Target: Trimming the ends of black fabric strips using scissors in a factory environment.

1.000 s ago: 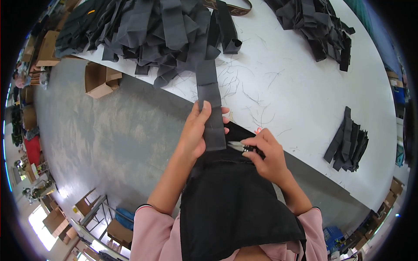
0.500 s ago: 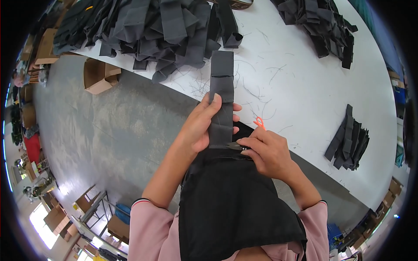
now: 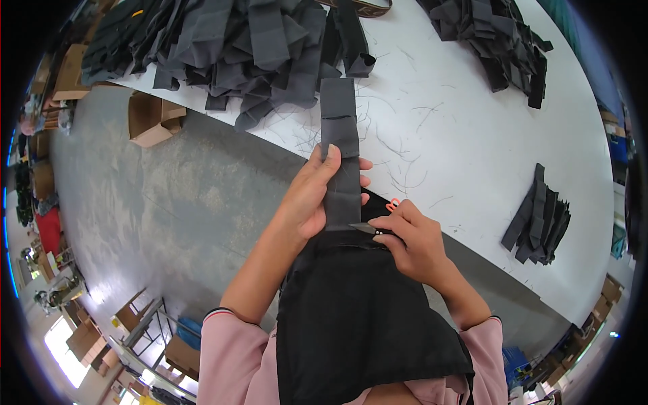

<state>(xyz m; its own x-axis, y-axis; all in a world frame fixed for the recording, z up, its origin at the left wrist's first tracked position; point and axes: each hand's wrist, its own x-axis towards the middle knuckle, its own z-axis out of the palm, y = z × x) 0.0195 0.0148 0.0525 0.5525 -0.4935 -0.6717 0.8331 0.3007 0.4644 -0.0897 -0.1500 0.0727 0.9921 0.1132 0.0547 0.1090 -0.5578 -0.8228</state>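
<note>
My left hand (image 3: 312, 196) grips a long dark grey fabric strip (image 3: 339, 131) from its left side, thumb lying on top. The strip runs from the white table (image 3: 466, 155) down onto the black cloth (image 3: 358, 317) spread over my lap. My right hand (image 3: 413, 237) holds small thread snips (image 3: 368, 229) with an orange handle, their tips touching the strip's right edge just below my left thumb.
A big heap of grey strips (image 3: 236, 40) lies at the table's far left, another dark heap (image 3: 499, 37) at the far right, and a small stack (image 3: 536, 219) at the right near edge. Loose threads litter the tabletop. Cardboard boxes (image 3: 152, 118) stand on the grey floor to the left.
The strip has been pulled out of the big heap toward me; its far end now lies free on the table. My right hand has brought the snips against the strip's edge.
</note>
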